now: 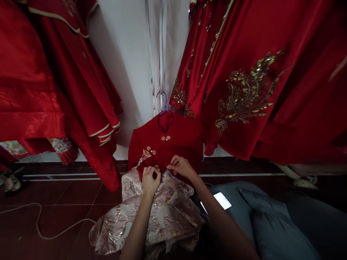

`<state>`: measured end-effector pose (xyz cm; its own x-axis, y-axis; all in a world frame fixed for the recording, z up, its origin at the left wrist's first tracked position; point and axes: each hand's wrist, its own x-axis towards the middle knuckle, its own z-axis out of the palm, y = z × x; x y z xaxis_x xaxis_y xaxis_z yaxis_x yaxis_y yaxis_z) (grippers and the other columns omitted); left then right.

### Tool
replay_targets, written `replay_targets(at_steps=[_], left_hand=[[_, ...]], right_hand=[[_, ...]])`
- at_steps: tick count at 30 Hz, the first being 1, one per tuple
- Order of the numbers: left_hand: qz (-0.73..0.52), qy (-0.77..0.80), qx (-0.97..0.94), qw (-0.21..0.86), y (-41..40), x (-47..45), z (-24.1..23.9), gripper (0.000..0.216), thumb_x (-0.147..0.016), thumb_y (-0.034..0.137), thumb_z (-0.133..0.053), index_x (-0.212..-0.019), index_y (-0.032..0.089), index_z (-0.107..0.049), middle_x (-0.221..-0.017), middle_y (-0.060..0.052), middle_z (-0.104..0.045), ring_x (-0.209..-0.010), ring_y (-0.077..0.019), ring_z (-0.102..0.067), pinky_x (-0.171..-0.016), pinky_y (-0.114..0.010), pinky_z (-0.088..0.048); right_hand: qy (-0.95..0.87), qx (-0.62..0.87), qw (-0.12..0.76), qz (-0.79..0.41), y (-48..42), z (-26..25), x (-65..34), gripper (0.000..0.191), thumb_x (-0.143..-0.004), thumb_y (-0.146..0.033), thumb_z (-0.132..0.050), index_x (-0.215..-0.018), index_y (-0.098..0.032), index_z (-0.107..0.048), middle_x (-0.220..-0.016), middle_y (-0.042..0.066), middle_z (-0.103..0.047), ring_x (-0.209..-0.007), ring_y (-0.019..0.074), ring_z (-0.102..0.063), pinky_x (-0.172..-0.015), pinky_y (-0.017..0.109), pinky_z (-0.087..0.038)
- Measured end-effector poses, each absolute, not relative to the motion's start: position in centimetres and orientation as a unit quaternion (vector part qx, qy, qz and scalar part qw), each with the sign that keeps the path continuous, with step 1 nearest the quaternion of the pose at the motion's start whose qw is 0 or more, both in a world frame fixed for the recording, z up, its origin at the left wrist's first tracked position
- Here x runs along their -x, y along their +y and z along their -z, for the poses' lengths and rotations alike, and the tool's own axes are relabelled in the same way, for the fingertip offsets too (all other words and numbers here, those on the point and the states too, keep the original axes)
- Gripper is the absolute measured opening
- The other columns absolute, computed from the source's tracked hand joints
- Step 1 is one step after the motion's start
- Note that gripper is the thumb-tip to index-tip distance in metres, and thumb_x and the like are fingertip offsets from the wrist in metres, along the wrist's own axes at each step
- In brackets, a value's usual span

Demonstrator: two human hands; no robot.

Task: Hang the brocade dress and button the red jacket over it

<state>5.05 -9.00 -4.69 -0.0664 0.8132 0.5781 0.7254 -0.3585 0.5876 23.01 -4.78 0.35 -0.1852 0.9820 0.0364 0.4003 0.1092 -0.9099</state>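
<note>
A red jacket (180, 135) hangs on a purple hanger (165, 103) in front of me. It has flower-shaped beaded clasps (166, 138) near the collar and a fan-shaped beaded ornament (146, 153) on the chest. My left hand (151, 180) is closed on the lower front of the jacket, beside another small beaded clasp (156, 167). Just to its right, my right hand (181, 167) is pinched, thumb against fingers, close to the cloth. What sits between those fingertips is too small to make out. Below both hands spreads a shiny pale pink brocade garment (168, 209), bunched up.
Red garments (81, 76) hang at the left, and a red gown (244, 137) with gold sequins hangs at the right. A lit phone (221, 200) lies by blue-grey fabric (260, 213). A white cable (40, 220) crosses the tiled floor. Shoes (12, 182) stand far left.
</note>
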Motion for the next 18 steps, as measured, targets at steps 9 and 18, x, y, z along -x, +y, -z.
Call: replay_targets(at_steps=[9,18], left_hand=[[-0.430,0.624,-0.648,0.079,-10.2,-5.0,5.5,0.020,-0.078,0.027,-0.055,-0.097,0.022,-0.054,-0.064,0.000,-0.055,-0.070,-0.0177,-0.055,-0.065,-0.027,-0.040],[-0.364,0.620,-0.694,0.036,-9.4,-5.0,6.1,0.023,-0.086,0.031,-0.044,-0.102,0.023,-0.059,-0.094,-0.006,-0.065,-0.085,-0.0195,-0.058,-0.078,-0.030,-0.040]], right_hand=[[-0.540,0.503,0.418,-0.530,-5.0,-1.5,-22.7,0.032,-0.055,-0.035,-0.078,-0.071,-0.017,-0.058,-0.060,0.001,-0.065,-0.050,0.0125,-0.062,-0.049,0.022,-0.050],[-0.501,0.439,0.383,-0.640,-6.1,-3.7,-22.2,0.029,-0.055,-0.030,-0.079,-0.075,-0.012,-0.067,-0.069,0.003,-0.069,-0.055,0.0072,-0.060,-0.056,0.017,-0.050]])
